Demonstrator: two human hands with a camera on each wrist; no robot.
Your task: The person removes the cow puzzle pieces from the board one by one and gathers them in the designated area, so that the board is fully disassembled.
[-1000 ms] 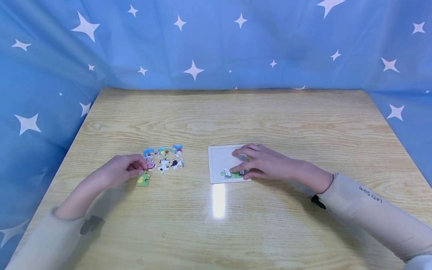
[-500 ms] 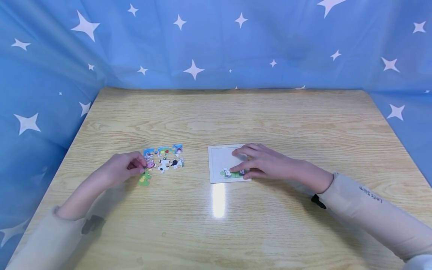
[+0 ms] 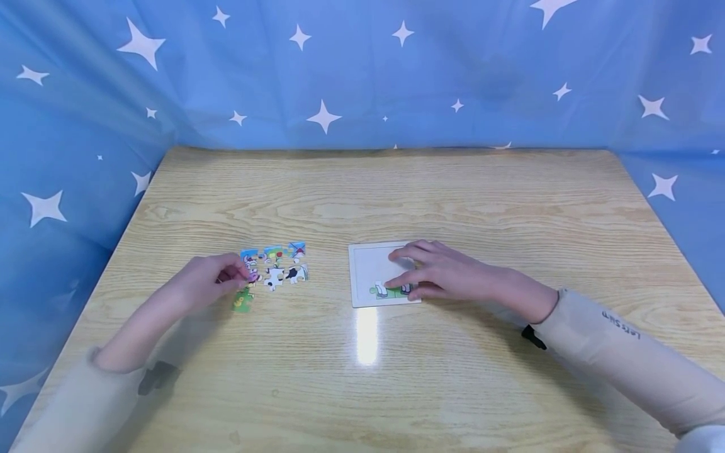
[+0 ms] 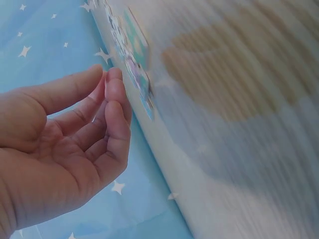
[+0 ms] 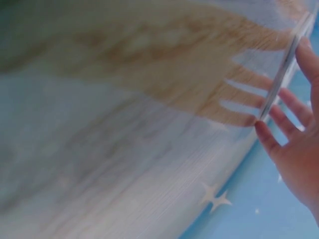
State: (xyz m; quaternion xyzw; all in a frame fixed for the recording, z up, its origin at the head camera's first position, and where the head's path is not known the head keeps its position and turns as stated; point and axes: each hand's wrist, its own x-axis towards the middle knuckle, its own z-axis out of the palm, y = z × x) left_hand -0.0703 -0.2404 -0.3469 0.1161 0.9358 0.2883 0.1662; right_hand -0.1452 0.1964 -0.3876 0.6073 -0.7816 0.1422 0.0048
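My left hand point(image 3: 206, 282) is at the left cluster of jigsaw pieces, with thumb and fingertips drawn together. In the left wrist view nothing shows between the fingertips of this hand point(image 4: 84, 129). Below its thumb lies a green jigsaw piece point(image 3: 242, 302), slightly blurred. A pink-and-white piece point(image 3: 252, 275) lies at the fingertips; whether they touch it is unclear. My right hand point(image 3: 447, 274) rests, fingers spread, on the white puzzle tray point(image 3: 357, 264). Its index fingertip is by green pieces point(image 3: 382, 293) along the tray's lower edge; the hand covers the tray's right part.
More jigsaw pieces lie on the table: a blue one point(image 3: 297, 250), a multicoloured one point(image 3: 273, 253), a white one point(image 3: 275, 278) and a black-and-white one point(image 3: 297, 273). The wooden table point(image 3: 362, 201) meets a blue starred curtain point(image 3: 362, 75) behind and at the sides.
The green piece has turned and shifted slightly right at my left hand. My left hand has moved only a little. The right hand and tray have stayed put.
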